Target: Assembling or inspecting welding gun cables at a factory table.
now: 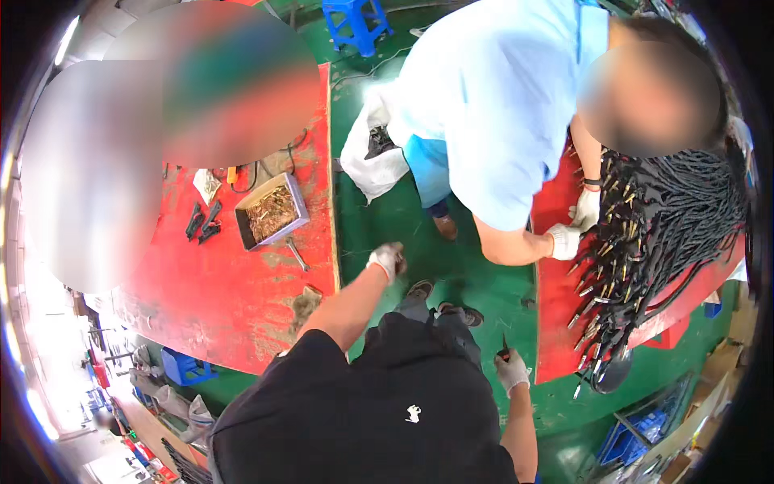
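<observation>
Green floor (352,234) separates two red tables (552,323). The right hand (513,372) grips a pointed tool (505,352), tip forward; dark cables (689,198) lie ahead-right, farther from the left hand (389,260), curled, whether around anything I cannot tell.

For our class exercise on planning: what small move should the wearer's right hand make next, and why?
Perhaps ease the right hand toward the dark cables: it grips a thin, pointed tool and is beside the right-hand red table they lie on.
</observation>
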{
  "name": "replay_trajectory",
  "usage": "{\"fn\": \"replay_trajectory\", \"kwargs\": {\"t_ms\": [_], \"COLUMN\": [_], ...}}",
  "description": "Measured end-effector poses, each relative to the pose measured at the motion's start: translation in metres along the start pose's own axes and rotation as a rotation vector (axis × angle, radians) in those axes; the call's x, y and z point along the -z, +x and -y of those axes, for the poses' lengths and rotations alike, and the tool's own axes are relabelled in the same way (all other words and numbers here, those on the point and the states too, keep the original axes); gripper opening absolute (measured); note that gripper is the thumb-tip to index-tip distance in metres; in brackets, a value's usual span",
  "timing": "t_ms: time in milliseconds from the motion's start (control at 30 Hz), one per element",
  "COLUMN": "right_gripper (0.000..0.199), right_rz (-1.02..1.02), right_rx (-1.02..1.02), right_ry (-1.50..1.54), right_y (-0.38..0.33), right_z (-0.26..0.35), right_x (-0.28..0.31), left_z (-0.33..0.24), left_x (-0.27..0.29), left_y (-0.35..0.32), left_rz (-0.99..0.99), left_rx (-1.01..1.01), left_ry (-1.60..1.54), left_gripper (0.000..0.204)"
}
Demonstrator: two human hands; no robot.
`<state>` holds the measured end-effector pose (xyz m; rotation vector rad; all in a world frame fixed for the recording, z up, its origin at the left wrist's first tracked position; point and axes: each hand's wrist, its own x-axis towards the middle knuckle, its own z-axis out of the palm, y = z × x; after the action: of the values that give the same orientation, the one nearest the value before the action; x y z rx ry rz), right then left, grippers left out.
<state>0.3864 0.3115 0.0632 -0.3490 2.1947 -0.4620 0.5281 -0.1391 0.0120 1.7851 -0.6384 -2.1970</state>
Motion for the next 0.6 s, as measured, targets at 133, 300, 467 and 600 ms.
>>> {"fn": "replay_trajectory", "kwargs": {"t_ms": [133, 300, 467, 600], "right_gripper": [0.022, 0.025, 0.037, 0.044], "right_rz": [-0.026, -0.013, -0.157, -0.114], "right_rx": [-0.052, -0.107, -0.328, -0.368], "right_ry": [0.17, 0.171, 0.156, 0.162], "right_y": [-0.022, -0.051, -0.107, -0.114], "right_z": [0.012, 0.064, 0.078, 0.109], "right_x": [-0.024, -0.036, -0.029, -0.008], "left_z": [-0.121, -0.283, -0.154, -0.041], "left_x": [-0.017, 0.014, -0.039, 0.015], "left_y": [0.041, 0.111, 0.107, 0.104], "left_rz": [-0.057, -0.037, 0.177, 0.205], "left_rx": [-0.179, -0.298, -0.163, 0.103], "left_ry": [0.066, -0.026, 0.176, 0.375], "left_gripper": [0.02, 0.062, 0.055, 0.034]}}
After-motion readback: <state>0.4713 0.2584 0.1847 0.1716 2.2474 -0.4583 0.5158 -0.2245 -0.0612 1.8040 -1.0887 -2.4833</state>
